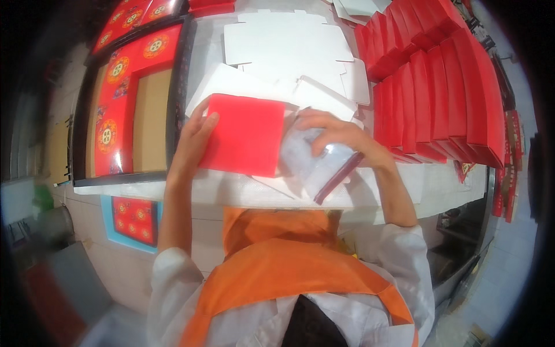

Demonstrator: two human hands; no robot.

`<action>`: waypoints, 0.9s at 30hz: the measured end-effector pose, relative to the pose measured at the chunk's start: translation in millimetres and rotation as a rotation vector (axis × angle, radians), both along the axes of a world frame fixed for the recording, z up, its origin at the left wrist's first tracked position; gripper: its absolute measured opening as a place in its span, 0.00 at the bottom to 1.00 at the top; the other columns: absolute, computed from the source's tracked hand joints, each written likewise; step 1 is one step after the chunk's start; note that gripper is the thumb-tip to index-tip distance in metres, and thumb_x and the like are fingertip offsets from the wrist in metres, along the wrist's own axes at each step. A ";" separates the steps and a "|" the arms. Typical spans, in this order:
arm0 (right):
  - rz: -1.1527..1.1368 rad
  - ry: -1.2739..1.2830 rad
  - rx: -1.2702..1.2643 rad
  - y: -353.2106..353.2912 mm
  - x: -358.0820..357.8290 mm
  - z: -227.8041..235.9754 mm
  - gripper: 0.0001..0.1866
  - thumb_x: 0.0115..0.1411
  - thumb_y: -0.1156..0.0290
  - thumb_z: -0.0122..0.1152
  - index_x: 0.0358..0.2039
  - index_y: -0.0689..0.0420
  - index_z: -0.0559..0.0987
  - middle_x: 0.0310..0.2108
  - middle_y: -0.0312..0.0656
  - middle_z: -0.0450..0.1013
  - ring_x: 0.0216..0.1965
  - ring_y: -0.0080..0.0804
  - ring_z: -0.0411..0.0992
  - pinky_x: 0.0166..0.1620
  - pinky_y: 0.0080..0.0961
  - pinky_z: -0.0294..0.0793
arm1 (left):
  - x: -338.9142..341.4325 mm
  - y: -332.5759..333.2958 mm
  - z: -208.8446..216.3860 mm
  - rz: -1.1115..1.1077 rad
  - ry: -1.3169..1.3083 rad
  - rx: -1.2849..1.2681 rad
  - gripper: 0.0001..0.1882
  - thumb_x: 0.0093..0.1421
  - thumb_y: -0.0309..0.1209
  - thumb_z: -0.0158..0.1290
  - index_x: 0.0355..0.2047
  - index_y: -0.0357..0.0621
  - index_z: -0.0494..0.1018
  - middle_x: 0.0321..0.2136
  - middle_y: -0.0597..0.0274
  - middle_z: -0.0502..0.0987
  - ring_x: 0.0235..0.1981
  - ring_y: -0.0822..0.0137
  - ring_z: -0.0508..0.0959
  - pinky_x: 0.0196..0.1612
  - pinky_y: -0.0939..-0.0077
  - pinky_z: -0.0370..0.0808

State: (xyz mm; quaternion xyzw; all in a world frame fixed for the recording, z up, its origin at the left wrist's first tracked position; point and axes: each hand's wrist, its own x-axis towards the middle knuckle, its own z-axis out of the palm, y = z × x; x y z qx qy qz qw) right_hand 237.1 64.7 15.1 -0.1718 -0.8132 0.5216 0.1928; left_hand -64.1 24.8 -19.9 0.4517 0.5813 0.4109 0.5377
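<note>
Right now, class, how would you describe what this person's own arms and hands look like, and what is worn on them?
Both forearms are bare, with white sleeves pushed up past the elbows. The left hand and right hand wear no gloves, and no rings or watch can be made out. An orange apron covers the white top between the arms.

We see a row of red boxes (pixel 439 98) standing along the right edge of the tabletop (pixel 439 185). Flat white cardboard blanks (pixel 289 46) lie at the far edge. A black-framed tray (pixel 133 104) with red patterned sheets sits at the left edge.
</note>
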 end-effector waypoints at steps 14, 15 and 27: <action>-0.918 -0.093 -0.328 -64.3 19.8 -23.8 0.19 0.59 0.74 0.47 0.52 0.62 0.63 0.45 0.46 0.68 0.41 0.29 0.71 0.43 0.20 0.69 | 8.9 -8.5 -12.7 0.151 0.071 0.001 0.29 0.60 0.43 0.43 0.58 0.43 0.54 0.42 0.49 0.72 0.43 0.63 0.74 0.44 0.73 0.72; -0.907 -0.098 -0.295 -69.5 16.4 -23.4 0.19 0.60 0.74 0.46 0.52 0.62 0.62 0.45 0.47 0.68 0.42 0.30 0.71 0.44 0.21 0.69 | 12.1 -9.9 -12.4 0.136 0.068 0.019 0.29 0.60 0.43 0.43 0.58 0.43 0.54 0.42 0.49 0.72 0.43 0.63 0.74 0.44 0.74 0.72; -0.758 0.206 -0.525 -61.8 -35.4 -19.3 0.24 0.61 0.73 0.43 0.57 0.61 0.55 0.47 0.48 0.68 0.49 0.29 0.66 0.52 0.24 0.62 | 43.8 -22.3 -6.4 0.136 -0.050 0.116 0.29 0.61 0.41 0.43 0.58 0.40 0.53 0.44 0.52 0.70 0.44 0.67 0.71 0.44 0.75 0.70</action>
